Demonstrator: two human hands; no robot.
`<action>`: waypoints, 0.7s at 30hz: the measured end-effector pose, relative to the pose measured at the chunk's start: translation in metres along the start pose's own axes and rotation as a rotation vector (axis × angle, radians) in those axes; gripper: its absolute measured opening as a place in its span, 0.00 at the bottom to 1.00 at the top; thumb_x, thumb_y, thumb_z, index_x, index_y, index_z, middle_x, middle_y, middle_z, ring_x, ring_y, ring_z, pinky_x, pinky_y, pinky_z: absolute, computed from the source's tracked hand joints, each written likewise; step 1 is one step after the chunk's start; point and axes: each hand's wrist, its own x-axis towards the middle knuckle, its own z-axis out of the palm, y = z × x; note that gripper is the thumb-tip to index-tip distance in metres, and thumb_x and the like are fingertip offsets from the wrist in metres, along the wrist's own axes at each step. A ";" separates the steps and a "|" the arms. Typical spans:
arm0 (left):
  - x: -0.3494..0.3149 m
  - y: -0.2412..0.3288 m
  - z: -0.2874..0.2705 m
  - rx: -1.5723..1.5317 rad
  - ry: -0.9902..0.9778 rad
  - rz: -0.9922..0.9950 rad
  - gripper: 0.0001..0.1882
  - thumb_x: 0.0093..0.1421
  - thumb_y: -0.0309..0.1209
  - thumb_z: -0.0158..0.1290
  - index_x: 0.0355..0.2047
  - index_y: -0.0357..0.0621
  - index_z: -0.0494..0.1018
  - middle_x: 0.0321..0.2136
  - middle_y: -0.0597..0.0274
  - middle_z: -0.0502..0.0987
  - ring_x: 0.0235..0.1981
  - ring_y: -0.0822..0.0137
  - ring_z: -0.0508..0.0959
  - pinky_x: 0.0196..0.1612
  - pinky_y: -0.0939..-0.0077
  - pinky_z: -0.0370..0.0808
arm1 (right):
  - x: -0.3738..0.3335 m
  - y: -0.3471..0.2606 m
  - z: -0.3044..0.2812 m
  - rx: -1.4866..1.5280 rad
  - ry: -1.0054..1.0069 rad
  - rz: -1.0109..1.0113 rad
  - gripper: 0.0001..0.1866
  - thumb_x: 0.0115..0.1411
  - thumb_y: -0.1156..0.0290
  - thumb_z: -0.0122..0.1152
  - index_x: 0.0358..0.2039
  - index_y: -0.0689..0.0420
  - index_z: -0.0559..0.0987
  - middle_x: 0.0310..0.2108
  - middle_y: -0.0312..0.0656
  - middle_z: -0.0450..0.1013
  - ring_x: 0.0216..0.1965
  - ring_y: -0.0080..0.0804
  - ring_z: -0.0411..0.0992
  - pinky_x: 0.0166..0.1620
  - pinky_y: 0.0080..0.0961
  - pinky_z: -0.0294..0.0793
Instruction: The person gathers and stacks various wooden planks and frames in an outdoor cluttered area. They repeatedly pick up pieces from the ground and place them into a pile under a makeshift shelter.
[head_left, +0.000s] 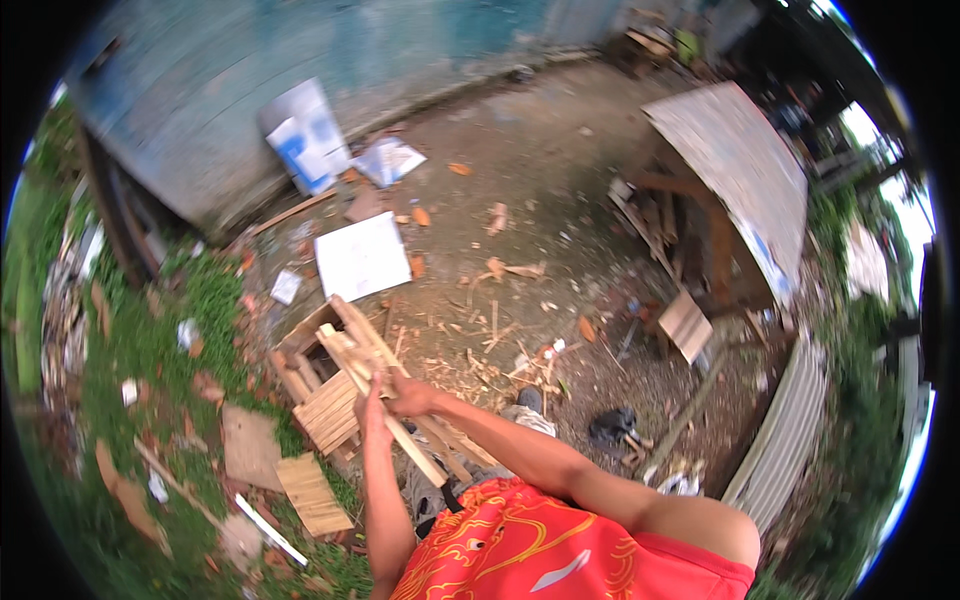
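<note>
Both hands are close together in front of my body, over pale sawn wood. My left hand [371, 408] is closed on a pale wooden strip [420, 455], which runs from the upper left down toward my lap. Right beside it, my right hand [408, 395] is closed round the same wood; its fingertips are partly hidden. Below the hands lies a box-like wooden frame [296, 345] with a slatted panel [329, 411] on its near side. A longer wooden board [362, 328] slants along the frame's right edge.
A white sheet [362, 256] lies on the ground beyond the frame. Wood shavings [490, 345] litter the dirt. A tilted board-topped wooden stand [735, 180] is at the right, near a corrugated sheet [780, 430]. Loose plywood pieces [252, 446] lie on the grass at left.
</note>
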 end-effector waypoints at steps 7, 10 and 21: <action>-0.019 -0.039 0.121 -0.005 -0.253 0.178 0.30 0.55 0.43 0.64 0.51 0.38 0.69 0.42 0.58 0.74 0.44 0.62 0.75 0.45 0.65 0.74 | -0.070 0.079 -0.102 0.164 0.003 -0.133 0.56 0.53 0.60 0.58 0.68 0.63 0.31 0.52 0.73 0.67 0.55 0.58 0.69 0.58 0.38 0.67; -0.028 -0.078 0.196 0.019 -0.216 0.126 0.22 0.56 0.43 0.61 0.43 0.39 0.71 0.31 0.63 0.73 0.30 0.69 0.75 0.32 0.72 0.75 | -0.118 0.150 -0.149 0.169 0.156 -0.247 0.56 0.54 0.53 0.62 0.69 0.64 0.36 0.51 0.70 0.68 0.52 0.56 0.71 0.58 0.37 0.67; -0.077 -0.167 0.492 0.071 -0.424 0.159 0.23 0.52 0.37 0.66 0.43 0.38 0.72 0.33 0.60 0.77 0.33 0.67 0.76 0.37 0.71 0.75 | -0.328 0.349 -0.286 0.754 0.214 0.068 0.38 0.55 0.55 0.69 0.61 0.58 0.64 0.31 0.38 0.76 0.27 0.25 0.74 0.29 0.24 0.75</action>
